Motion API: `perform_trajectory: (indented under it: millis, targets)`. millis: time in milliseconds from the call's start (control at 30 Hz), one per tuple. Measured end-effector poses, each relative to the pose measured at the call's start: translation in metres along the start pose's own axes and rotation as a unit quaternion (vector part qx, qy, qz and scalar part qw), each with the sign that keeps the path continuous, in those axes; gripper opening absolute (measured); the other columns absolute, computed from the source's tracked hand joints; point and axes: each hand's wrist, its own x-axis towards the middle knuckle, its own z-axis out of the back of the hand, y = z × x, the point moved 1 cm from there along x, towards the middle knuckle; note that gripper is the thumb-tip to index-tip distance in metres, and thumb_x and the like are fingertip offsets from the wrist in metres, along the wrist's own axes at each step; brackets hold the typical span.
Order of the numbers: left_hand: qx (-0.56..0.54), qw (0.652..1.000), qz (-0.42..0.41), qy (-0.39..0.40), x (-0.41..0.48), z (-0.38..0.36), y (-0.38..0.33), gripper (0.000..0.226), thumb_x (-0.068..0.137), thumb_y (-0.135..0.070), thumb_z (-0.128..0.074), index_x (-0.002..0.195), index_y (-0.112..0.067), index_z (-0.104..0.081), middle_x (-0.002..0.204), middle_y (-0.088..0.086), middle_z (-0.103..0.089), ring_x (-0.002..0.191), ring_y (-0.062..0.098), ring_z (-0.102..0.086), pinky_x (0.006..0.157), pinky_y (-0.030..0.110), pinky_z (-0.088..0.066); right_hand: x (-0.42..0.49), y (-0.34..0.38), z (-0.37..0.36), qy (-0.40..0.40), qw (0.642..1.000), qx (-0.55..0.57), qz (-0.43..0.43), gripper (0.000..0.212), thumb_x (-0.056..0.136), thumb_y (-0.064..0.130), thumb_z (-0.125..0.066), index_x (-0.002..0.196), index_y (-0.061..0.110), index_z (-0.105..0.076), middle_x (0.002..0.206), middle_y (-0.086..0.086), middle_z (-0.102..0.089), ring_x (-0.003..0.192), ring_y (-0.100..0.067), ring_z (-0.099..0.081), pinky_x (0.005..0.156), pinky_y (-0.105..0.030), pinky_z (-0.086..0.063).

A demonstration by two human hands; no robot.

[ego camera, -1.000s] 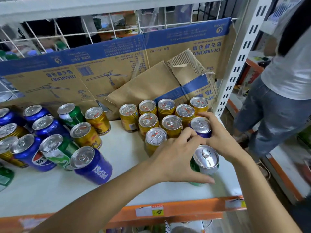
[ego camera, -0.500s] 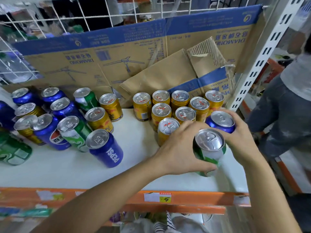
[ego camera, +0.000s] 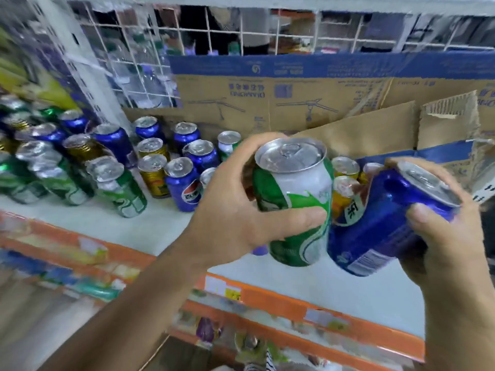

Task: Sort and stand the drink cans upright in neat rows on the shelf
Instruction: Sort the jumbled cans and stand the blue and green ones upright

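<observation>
Colour decides your next move: your left hand grips the green can near upright, your right hand grips the blue can tipped rightward, both over the shelf, with the mixed cans standing leftward, nearer your left.

Both hands are up, side by side, one can each. Left hand grips the green can from its left: thumb across the front of the body, fingers curled round the back, tips showing by the top rim. Left forearm is bare and runs in from lower left, wrist roughly straight. Right hand grips the blue can from the right and below: thumb pressed on the side near the rim, fingers round the far side, can tilted top-right. Right forearm comes up from the lower right corner. The hands don't touch.
</observation>
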Motion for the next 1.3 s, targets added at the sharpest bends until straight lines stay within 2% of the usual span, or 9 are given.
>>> perform_trajectory:
  millis: [133, 233, 333, 600, 700, 933, 1033, 1167, 1300]
  targets:
    - [-0.008, 0.996, -0.004, -0.091, -0.028, 0.069, 0.001, 0.049, 0.058, -0.026, -0.078, 0.101, -0.041, -0.061, 0.101, -0.009, -0.068, 0.098, 0.018, -0.066, 0.081, 0.035, -0.054, 0.0, -0.003, -0.08, 0.021, 1.0, -0.02, -0.006, 0.059, 0.044, 0.051, -0.085, 0.097, 0.029, -0.068, 0.092, 0.002, -0.068, 0.09, -0.027, -0.06, 0.081, -0.044, -0.048]
    - [0.012, 0.989, 0.025, -0.145, -0.052, 0.127, 0.006, 0.051, 0.057, -0.031, -0.078, 0.103, -0.037, -0.057, 0.097, -0.014, -0.068, 0.092, 0.01, -0.067, 0.075, 0.024, -0.053, -0.002, -0.012, -0.144, 0.056, 0.997, -0.049, 0.002, 0.056, 0.044, 0.06, -0.082, 0.094, 0.039, -0.068, 0.093, 0.013, -0.068, 0.087, -0.009, -0.063, 0.079, -0.026, -0.051]
    - [0.074, 0.981, 0.043, -0.174, -0.077, 0.179, 0.011, 0.065, 0.056, -0.03, -0.087, 0.11, -0.03, -0.051, 0.096, -0.019, -0.067, 0.089, -0.001, -0.065, 0.071, 0.012, -0.049, -0.007, -0.033, -0.199, 0.081, 0.992, -0.096, 0.004, 0.05, 0.048, 0.042, -0.078, 0.096, 0.034, -0.063, 0.096, 0.018, -0.066, 0.087, -0.001, -0.062, 0.075, -0.015, -0.048]
    - [0.259, 0.94, 0.085, -0.205, -0.113, 0.293, 0.049, 0.063, 0.068, -0.033, -0.084, 0.11, -0.055, -0.043, 0.11, -0.029, -0.056, 0.102, -0.011, -0.054, 0.085, 0.014, -0.047, -0.014, -0.082, -0.306, 0.114, 0.981, -0.159, -0.008, 0.053, 0.052, 0.047, -0.074, 0.099, 0.033, -0.054, 0.096, 0.024, -0.061, 0.088, 0.004, -0.059, 0.074, -0.007, -0.043]
    - [0.305, 0.926, 0.096, -0.202, -0.111, 0.318, 0.067, 0.062, 0.068, -0.033, -0.084, 0.108, -0.052, -0.041, 0.102, -0.036, -0.051, 0.094, -0.021, -0.049, 0.08, 0.003, -0.04, -0.008, -0.09, -0.324, 0.116, 0.979, -0.17, -0.012, 0.054, 0.052, 0.048, -0.074, 0.1, 0.031, -0.055, 0.096, 0.02, -0.062, 0.088, 0.003, -0.059, 0.072, -0.007, -0.043]
    - [0.417, 0.877, 0.143, -0.193, -0.092, 0.347, 0.106, 0.077, 0.058, -0.042, -0.087, 0.125, -0.023, -0.054, 0.123, -0.001, -0.047, 0.117, 0.007, -0.039, 0.087, 0.012, -0.031, 0.027, -0.092, -0.338, 0.092, 0.984, -0.155, -0.005, 0.053, 0.05, 0.046, -0.075, 0.098, 0.032, -0.057, 0.094, 0.023, -0.065, 0.09, 0.0, -0.062, 0.074, -0.013, -0.048]
    - [0.455, 0.862, 0.151, -0.168, -0.081, 0.349, 0.109, 0.078, 0.057, -0.044, -0.087, 0.125, -0.023, -0.054, 0.122, 0.002, -0.042, 0.114, 0.016, -0.045, 0.092, 0.023, -0.04, 0.051, -0.098, -0.347, 0.085, 0.987, -0.139, 0.0, 0.055, 0.051, 0.044, -0.077, 0.1, 0.03, -0.058, 0.097, 0.013, -0.066, 0.091, -0.006, -0.063, 0.077, -0.023, -0.051]
    - [0.513, 0.843, 0.124, -0.101, -0.068, 0.353, 0.112, 0.088, 0.061, -0.048, -0.084, 0.135, -0.016, -0.049, 0.126, 0.001, -0.045, 0.114, 0.02, -0.048, 0.094, 0.027, -0.039, 0.073, -0.102, -0.368, 0.098, 0.988, -0.114, 0.017, 0.051, 0.054, 0.04, -0.076, 0.1, 0.028, -0.058, 0.098, 0.014, -0.066, 0.091, -0.003, -0.062, 0.074, -0.014, -0.048]
    - [0.631, 0.77, 0.068, -0.071, -0.061, 0.362, 0.117, 0.094, 0.054, -0.057, -0.083, 0.13, -0.009, -0.055, 0.116, 0.007, -0.058, 0.11, 0.029, -0.053, 0.088, 0.038, -0.051, 0.089, -0.107, -0.387, 0.124, 0.985, -0.122, 0.015, 0.05, 0.056, 0.038, -0.076, 0.102, 0.029, -0.058, 0.1, 0.016, -0.066, 0.092, -0.001, -0.063, 0.073, -0.013, -0.048]
